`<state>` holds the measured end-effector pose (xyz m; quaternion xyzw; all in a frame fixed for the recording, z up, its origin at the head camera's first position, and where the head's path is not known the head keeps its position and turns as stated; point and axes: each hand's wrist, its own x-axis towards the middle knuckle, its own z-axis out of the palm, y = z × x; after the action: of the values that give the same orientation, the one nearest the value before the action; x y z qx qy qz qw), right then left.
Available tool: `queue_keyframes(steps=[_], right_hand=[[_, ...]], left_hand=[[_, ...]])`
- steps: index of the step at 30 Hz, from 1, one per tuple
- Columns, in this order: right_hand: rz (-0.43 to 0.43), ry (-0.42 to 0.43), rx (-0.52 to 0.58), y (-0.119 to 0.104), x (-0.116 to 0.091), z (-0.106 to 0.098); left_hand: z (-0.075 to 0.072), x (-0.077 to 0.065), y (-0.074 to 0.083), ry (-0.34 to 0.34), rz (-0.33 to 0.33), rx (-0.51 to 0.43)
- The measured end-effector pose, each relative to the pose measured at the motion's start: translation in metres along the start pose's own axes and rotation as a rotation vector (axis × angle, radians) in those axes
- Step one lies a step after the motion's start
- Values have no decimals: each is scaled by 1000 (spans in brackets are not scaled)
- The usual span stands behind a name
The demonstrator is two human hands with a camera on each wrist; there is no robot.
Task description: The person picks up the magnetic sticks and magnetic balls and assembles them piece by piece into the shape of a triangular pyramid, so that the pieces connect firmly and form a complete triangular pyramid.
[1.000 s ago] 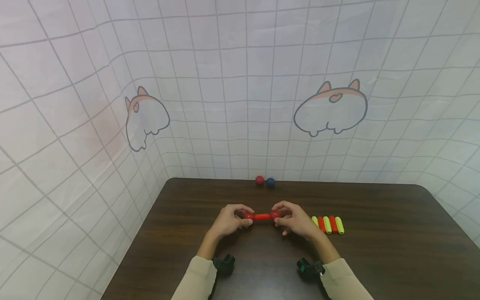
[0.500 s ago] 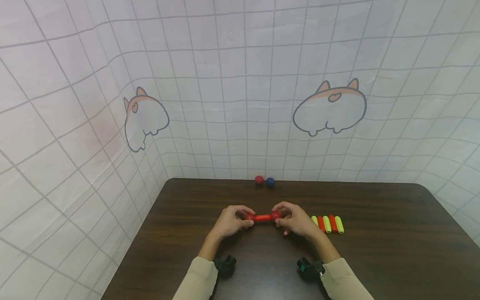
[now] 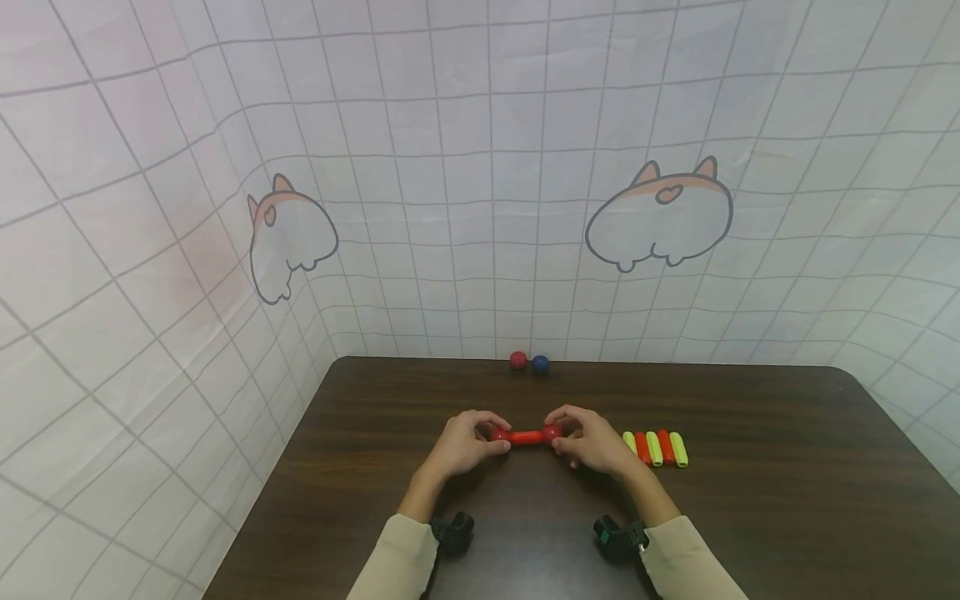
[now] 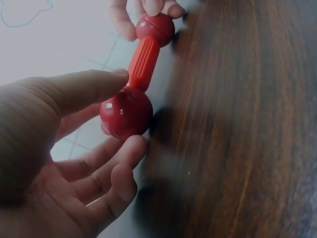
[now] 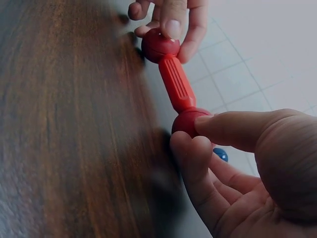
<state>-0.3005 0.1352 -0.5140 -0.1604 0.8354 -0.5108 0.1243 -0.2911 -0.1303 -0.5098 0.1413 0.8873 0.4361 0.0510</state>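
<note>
A ribbed orange-red rod (image 4: 143,64) joins two glossy dark red balls, one at each end, lying crosswise in front of me. My left hand (image 3: 459,443) pinches the left ball (image 4: 127,114) between thumb and fingers. At the other end, my right hand (image 3: 597,442) holds the right ball (image 5: 187,123) with thumb and fingertips. In both wrist views the rod meets the balls with no visible gap. Whether the balls touch the table cannot be made out.
Several short yellow and red rods (image 3: 655,449) lie in a row on the dark wooden table (image 3: 750,483), right of my right hand. A loose red ball (image 3: 518,360) and a blue ball (image 3: 540,364) sit at the far edge, before a white gridded curtain (image 3: 465,208).
Both hands keep their hold on the balls. The joined piece has shifted very slightly towards me and to the right, the left hand moving a little with it.
</note>
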Motion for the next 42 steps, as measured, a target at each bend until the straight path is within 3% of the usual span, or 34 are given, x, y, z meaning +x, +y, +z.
queue_keyframes(steps=[12, 24, 31, 42], right_hand=[[-43, 9, 33, 0, 0, -9], [-88, 143, 90, -10, -36, -80], [-47, 190, 42, 7, -63, -109], [17, 245, -73, 37, -94, -129]], left_hand=[[1, 0, 4, 41, -22, 55], [4, 0, 3, 29, -11, 55], [6, 2, 4, 4, 17, 48], [9, 3, 5, -37, 4, 34]])
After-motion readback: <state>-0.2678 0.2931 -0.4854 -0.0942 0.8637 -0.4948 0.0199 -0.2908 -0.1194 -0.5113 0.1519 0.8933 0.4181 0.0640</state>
